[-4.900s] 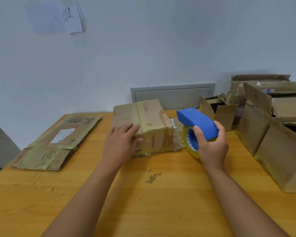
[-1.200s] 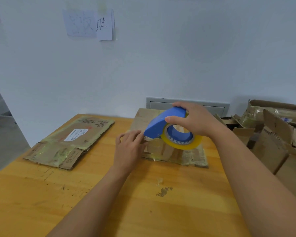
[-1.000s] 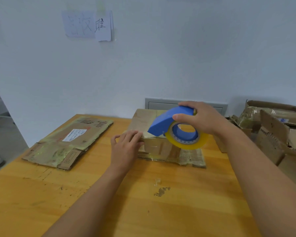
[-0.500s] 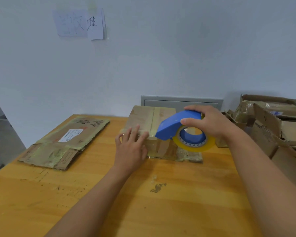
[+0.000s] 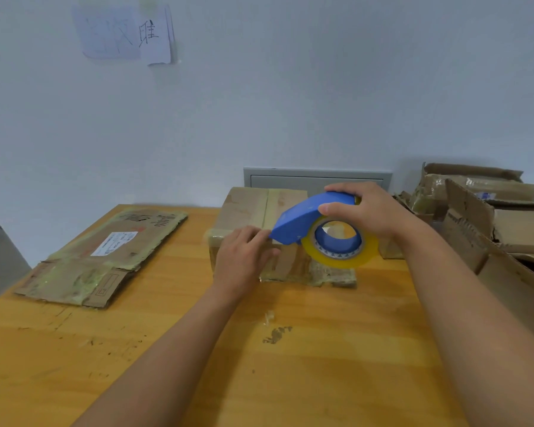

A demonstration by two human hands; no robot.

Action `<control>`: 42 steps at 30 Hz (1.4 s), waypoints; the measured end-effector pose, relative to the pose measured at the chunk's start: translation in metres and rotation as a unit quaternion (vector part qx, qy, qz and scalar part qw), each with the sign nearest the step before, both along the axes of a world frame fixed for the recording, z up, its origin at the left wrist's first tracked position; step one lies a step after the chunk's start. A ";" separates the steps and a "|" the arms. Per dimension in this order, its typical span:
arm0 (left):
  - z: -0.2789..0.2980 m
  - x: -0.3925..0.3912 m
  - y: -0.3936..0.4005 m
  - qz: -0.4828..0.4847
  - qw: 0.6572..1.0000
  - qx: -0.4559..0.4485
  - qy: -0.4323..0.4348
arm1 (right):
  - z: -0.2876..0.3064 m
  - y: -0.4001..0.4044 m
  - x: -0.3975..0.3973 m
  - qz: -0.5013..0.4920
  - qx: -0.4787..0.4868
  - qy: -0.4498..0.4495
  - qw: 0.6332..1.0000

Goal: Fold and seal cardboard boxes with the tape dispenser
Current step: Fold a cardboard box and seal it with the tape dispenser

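Note:
A worn, closed cardboard box stands at the middle of the wooden table, old tape along its top seam. My left hand presses on the box's near top edge, fingers laid over the corner. My right hand grips a blue tape dispenser with a yellowish roll of tape from above. The dispenser's nose sits at the box's front top edge, right beside my left fingertips. The box's near right side is hidden behind the dispenser.
A flattened cardboard box with a white label lies at the table's left. Several open, battered boxes are piled at the right edge. A grey wall panel sits behind the box. Paper notes hang on the wall.
Since 4.9 s ago the dispenser has come from the right of the box to above its front edge. In the last half second my left fingers drew together beside the dispenser's nose.

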State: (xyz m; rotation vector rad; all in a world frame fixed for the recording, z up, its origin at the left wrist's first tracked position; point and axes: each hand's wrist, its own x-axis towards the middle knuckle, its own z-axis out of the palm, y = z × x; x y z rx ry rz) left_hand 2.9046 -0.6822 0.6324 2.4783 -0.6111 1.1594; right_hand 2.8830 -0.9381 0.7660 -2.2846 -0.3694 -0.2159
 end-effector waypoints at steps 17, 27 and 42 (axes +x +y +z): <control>0.001 -0.003 -0.008 0.059 0.993 0.105 0.010 | -0.052 -0.048 -0.014 -0.003 0.092 0.016 0.996; 0.004 0.009 -0.015 -0.019 0.993 0.103 -0.051 | -0.053 -0.035 -0.012 -0.005 0.104 0.004 0.995; 0.010 -0.004 -0.030 0.039 0.997 0.054 0.041 | -0.036 -0.089 -0.026 -0.018 0.064 0.036 0.997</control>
